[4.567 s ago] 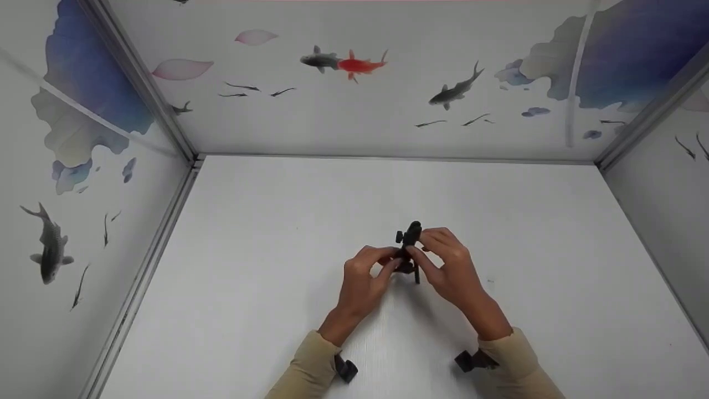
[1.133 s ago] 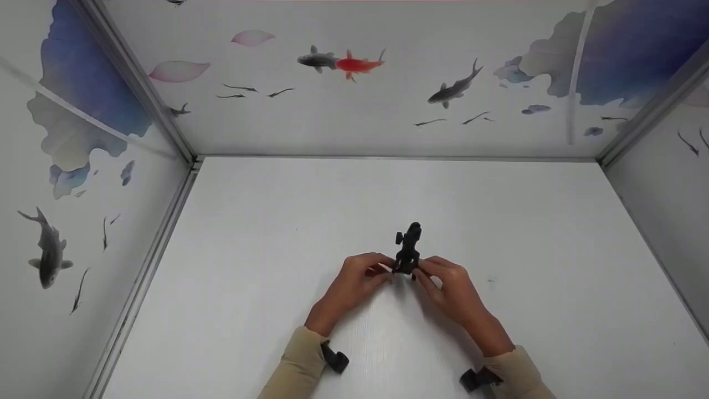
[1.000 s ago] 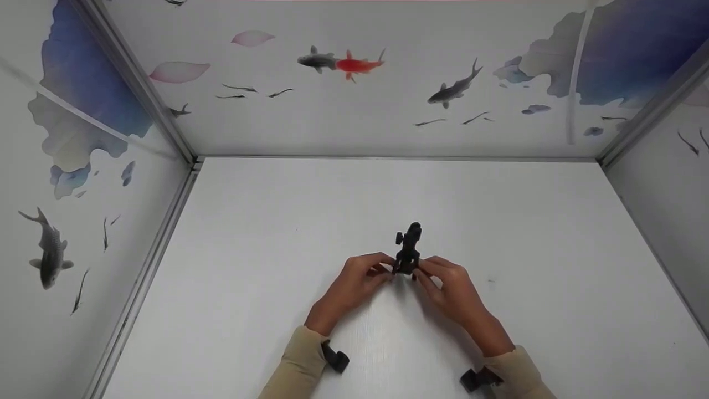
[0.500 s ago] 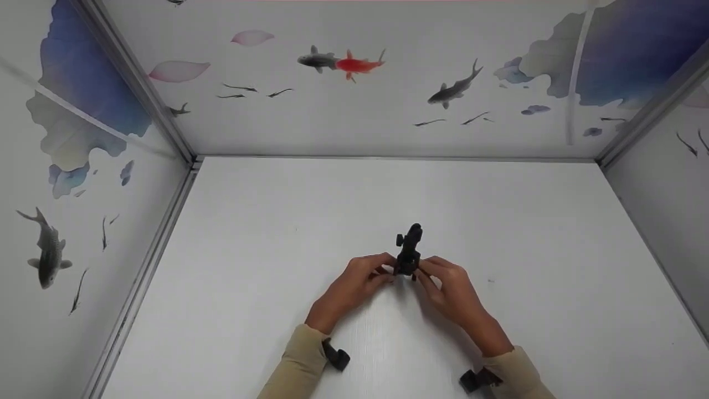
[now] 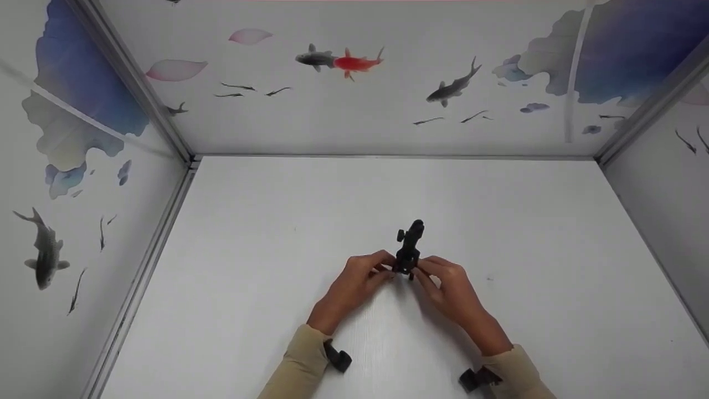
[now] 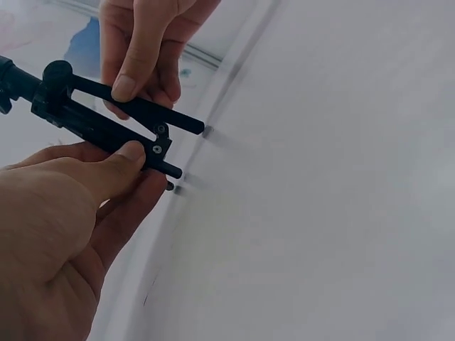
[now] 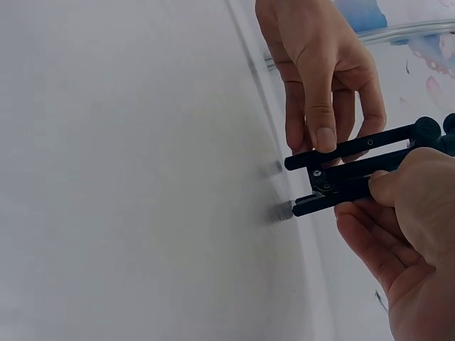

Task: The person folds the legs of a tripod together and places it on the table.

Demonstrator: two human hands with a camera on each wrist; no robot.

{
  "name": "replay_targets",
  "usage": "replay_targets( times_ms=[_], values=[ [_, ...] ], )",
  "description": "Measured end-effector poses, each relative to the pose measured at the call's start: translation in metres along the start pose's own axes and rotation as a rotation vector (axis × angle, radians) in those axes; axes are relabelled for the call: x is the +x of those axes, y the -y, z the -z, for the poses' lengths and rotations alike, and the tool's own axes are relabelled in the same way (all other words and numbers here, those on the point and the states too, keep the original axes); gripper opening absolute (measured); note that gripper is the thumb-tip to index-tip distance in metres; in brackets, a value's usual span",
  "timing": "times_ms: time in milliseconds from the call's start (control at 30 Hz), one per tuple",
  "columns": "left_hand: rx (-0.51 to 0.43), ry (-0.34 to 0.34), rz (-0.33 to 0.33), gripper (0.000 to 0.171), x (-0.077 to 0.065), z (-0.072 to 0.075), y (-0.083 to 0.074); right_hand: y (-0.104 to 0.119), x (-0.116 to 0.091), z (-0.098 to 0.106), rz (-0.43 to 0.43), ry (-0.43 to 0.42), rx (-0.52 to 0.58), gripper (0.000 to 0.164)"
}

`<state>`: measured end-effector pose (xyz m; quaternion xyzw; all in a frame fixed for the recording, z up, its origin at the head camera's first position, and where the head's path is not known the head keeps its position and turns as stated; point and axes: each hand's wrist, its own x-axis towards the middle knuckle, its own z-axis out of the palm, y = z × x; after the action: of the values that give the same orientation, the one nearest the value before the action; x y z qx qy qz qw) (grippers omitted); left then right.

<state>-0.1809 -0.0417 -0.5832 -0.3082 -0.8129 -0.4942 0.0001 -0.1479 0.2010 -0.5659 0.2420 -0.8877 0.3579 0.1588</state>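
Note:
A small black tripod (image 5: 410,244) stands above the middle of the white table, its head pointing away from me and its legs toward me. My left hand (image 5: 354,282) pinches one leg between thumb and fingers. From the other side my right hand (image 5: 451,285) pinches another leg. In the left wrist view the tripod's legs (image 6: 174,119) stand slightly apart, with small hinged braces (image 6: 159,139) between them. The right wrist view shows the leg ends (image 7: 302,206) close to the tabletop; whether they touch it I cannot tell.
The white tabletop (image 5: 266,233) spreads around the hands. Upright panels with painted fish (image 5: 357,64) close off the back and both sides. A metal frame rail (image 5: 138,277) runs along the left edge. Black wrist cameras (image 5: 339,357) sit at both cuffs.
Since the oldest frame both hands have moved down from the tripod's middle to its legs, and the outstretched leg has come closer in. Over the last second the tripod has tilted only slightly.

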Motion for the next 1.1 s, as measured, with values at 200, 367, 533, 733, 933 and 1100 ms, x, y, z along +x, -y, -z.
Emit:
replay_targets(
  times_ms=[200,367,533,733,933,1100],
  values=[
    [0.014,-0.006,0.018,0.015,0.0,0.001,-0.001,0.001,0.0,0.002,-0.05,0.016,0.061,0.02],
    [0.009,-0.009,0.026,0.015,0.0,-0.001,-0.002,0.002,-0.001,0.0,-0.138,0.03,0.079,0.013],
    [-0.001,-0.019,0.023,0.02,0.0,-0.004,-0.004,0.001,-0.004,-0.003,-0.178,0.029,0.061,0.013],
    [0.046,-0.038,0.021,0.023,0.001,-0.007,-0.005,0.003,-0.004,-0.005,-0.162,0.004,0.026,0.017],
    [0.08,-0.048,0.023,0.019,0.002,-0.009,-0.007,0.009,-0.004,-0.007,-0.173,-0.028,-0.004,0.017],
    [0.088,-0.043,0.015,0.015,0.001,-0.009,-0.01,0.011,-0.004,-0.009,-0.177,-0.056,-0.028,0.017]
  ],
)
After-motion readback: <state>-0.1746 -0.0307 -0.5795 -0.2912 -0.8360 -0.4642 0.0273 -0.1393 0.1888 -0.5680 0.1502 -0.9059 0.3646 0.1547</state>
